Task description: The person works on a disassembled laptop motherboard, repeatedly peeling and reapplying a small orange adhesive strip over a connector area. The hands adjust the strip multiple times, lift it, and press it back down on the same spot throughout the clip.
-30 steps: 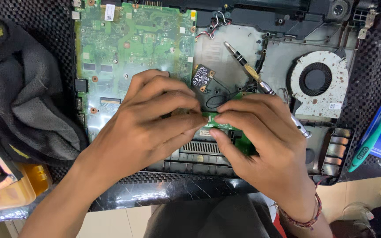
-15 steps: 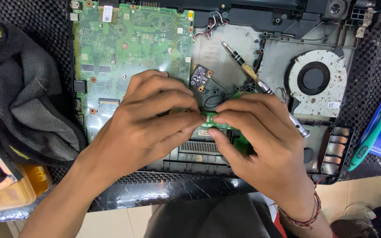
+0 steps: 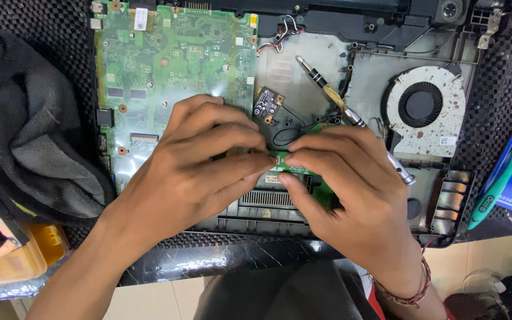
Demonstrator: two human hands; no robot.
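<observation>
An opened laptop base (image 3: 303, 213) lies in front of me with its green motherboard (image 3: 173, 53) exposed at the upper left. My left hand (image 3: 202, 166) and my right hand (image 3: 351, 189) meet at the middle, fingertips pinched on a small green circuit board (image 3: 303, 169) at the motherboard's lower right corner. The hands cover most of that board. A small black wireless card (image 3: 268, 105) sits just above my fingers. A screwdriver (image 3: 351, 115) lies slanted inside the case, its lower end passing behind my right hand.
A round cooling fan (image 3: 425, 109) sits at the case's upper right. A dark grey cloth (image 3: 31, 130) lies at the left, an orange box (image 3: 25, 255) below it. A green-handled tool (image 3: 505, 172) rests on a blue case at the right. A black mesh mat (image 3: 505, 77) underlies the laptop.
</observation>
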